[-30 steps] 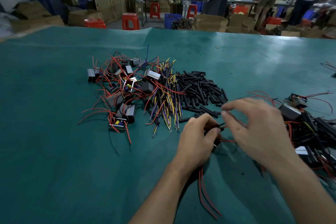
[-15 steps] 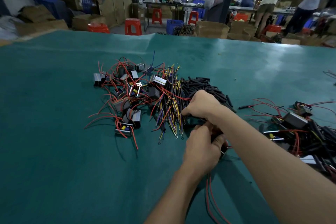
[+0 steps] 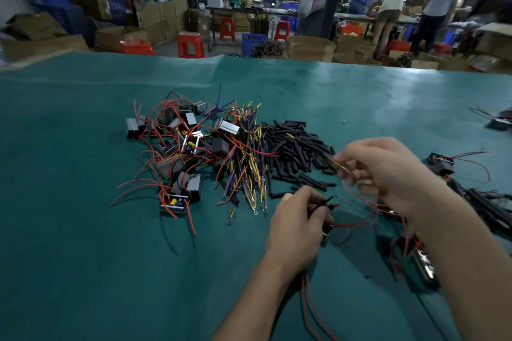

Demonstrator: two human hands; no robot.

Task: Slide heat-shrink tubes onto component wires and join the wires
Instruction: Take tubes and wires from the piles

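Note:
My left hand point(image 3: 297, 225) grips a small component with red wires point(image 3: 352, 224); short black tube ends stick up past its thumb, and two red leads trail down by my wrist. My right hand point(image 3: 379, 171), blurred, pinches a thin yellow and purple wire point(image 3: 336, 164) just right of the pile of black heat-shrink tubes point(image 3: 293, 152). A bundle of yellow, purple and black wires point(image 3: 249, 171) lies left of the tubes. Further left sits a heap of boxy components with red wires point(image 3: 180, 152).
A green mat point(image 3: 83, 243) covers the table. A second pile of components and wires point(image 3: 476, 202) lies at the right, partly behind my right forearm. One more component point(image 3: 500, 122) sits at the far right edge. People, red stools and cardboard boxes stand beyond the table.
My right hand has pulled back from the wire bundle and tube pile to the right, now holding a yellow and purple wire. My left hand has kept its component.

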